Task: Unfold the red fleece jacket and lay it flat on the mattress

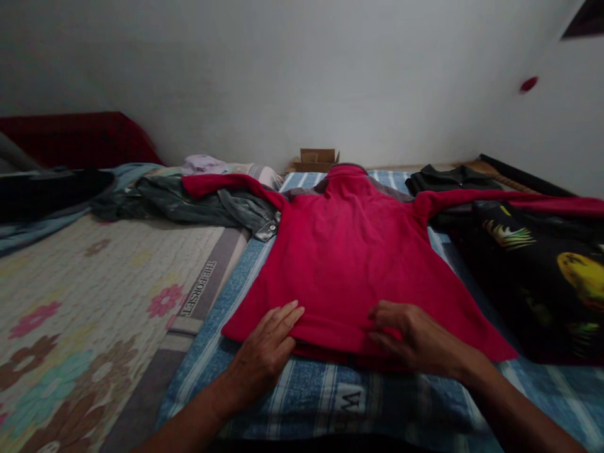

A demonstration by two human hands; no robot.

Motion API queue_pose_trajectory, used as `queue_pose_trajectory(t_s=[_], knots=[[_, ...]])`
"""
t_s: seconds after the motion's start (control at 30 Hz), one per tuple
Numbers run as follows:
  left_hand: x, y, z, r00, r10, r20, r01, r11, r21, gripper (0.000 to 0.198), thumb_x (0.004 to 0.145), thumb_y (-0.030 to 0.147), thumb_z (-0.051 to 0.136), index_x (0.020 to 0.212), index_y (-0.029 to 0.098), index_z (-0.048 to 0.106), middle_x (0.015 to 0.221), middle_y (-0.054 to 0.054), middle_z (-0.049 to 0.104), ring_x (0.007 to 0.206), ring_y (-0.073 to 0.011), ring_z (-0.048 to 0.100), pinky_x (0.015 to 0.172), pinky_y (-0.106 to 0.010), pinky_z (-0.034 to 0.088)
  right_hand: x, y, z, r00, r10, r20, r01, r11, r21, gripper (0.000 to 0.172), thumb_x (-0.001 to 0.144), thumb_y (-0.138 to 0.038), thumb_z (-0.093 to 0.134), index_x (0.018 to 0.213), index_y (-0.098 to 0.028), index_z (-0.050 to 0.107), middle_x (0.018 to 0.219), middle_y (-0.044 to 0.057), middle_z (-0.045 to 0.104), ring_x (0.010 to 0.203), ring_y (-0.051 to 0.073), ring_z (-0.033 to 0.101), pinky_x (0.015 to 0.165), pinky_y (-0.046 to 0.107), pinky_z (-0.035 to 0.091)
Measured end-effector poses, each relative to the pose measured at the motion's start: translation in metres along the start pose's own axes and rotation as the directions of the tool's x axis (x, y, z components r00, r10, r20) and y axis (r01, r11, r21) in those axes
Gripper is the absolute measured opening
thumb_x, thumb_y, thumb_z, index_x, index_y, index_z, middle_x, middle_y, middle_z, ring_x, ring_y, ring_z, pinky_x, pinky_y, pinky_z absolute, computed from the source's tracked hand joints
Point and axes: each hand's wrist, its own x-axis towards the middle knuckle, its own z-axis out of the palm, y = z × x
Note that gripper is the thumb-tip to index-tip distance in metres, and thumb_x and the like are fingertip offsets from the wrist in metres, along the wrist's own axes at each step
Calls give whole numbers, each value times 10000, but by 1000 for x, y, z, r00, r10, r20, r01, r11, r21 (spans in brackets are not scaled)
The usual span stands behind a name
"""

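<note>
A red long-sleeved top [349, 251] lies spread flat, back up, on a blue striped cloth [302, 390], its sleeves stretched out to both sides. My left hand [267, 346] rests flat on the near hem at the left, fingers apart, holding nothing. On the hem just right of the middle sits my right hand [410, 336], its fingers curled onto the red fabric; whether it pinches the cloth is unclear.
A floral quilt [80, 314] covers the left side. Grey-green clothes [189, 201] lie in a heap behind it, under the left sleeve. A black printed garment [542, 277] lies at the right. A small cardboard box [316, 158] stands against the white wall.
</note>
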Motion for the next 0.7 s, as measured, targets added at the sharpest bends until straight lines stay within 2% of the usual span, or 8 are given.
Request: queue_pose_trajectory(t_s=[0.1,0.17,0.23,0.43,0.6,0.7], knots=[[-1,-1,0,1000,4,4,-5,1000,21,306,863,12,328,796,141,597,1324,-121,518,1326,-239,329,1040,-446,377,38,19,-9,978,175,-110,-193,963,-187,189,895,-248,435,910,-167,605,863,62,636,744,154,591,639,254,391],[-3,-2,2,1000,-4,-16,4,1000,24,311,854,6,326,807,146,600,1319,-107,526,1324,-227,333,1041,-434,379,68,35,-14,941,291,-170,-332,889,-314,240,878,-238,431,1044,-173,591,946,89,657,863,194,616,684,268,410],[-5,-3,5,999,-9,-50,10,1000,25,311,843,4,329,813,151,602,1313,-95,533,1317,-219,343,1040,-421,382,95,49,-18,916,353,-190,-401,833,-381,290,858,-228,435,1109,-179,572,999,102,660,930,212,615,701,270,422],[-11,-6,13,996,-13,-86,17,999,43,366,807,-24,322,926,168,610,1244,-65,592,1242,-166,444,1047,-361,374,147,75,-26,895,386,-225,-446,793,-414,302,867,-233,409,1110,-168,576,1058,125,647,960,231,615,713,288,442],[-10,-15,22,955,19,-296,-3,999,53,353,811,-5,308,852,190,600,1139,-35,655,1166,-131,511,1074,-304,328,185,89,-45,892,382,-240,-450,797,-403,307,838,-222,445,1109,-189,585,1024,120,659,953,234,622,720,295,449],[-9,-25,20,981,9,-195,10,995,97,419,801,-9,348,1077,190,592,1119,-3,668,1091,-98,558,1036,-215,362,225,98,-63,887,368,-279,-453,808,-376,343,830,-211,444,1150,-201,568,1052,121,655,980,238,616,740,301,454]])
